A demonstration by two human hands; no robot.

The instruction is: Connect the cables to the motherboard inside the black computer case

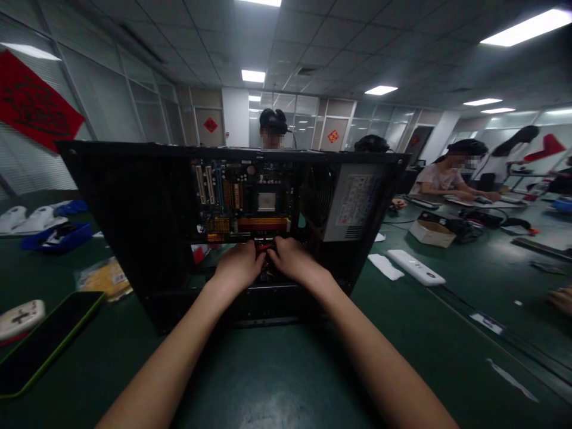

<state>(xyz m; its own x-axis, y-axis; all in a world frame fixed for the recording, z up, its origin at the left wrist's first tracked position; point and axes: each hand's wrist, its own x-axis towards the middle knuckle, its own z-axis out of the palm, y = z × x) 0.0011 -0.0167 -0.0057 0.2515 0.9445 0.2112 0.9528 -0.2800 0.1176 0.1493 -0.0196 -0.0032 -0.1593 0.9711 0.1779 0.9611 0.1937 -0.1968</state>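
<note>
A black open computer case [120, 238] stands on the green table. Inside it are a motherboard [223, 185] with a square processor [267, 201], and a silver power supply [353, 202] at the upper right. Both hands reach into the case just below the motherboard, their fingertips close together at dark and red cables [264, 246]. My left hand [239, 262] has its fingers curled around something too hidden to make out. My right hand [292, 257] is curled beside it, the fingertips also out of sight among the cables.
To the left lie a phone [49, 339], a blue tray [71, 238] and a yellow packet [105, 280]. On the right are a white power strip [415, 267], a small box [431, 231] and cables. Several people sit or stand beyond the case.
</note>
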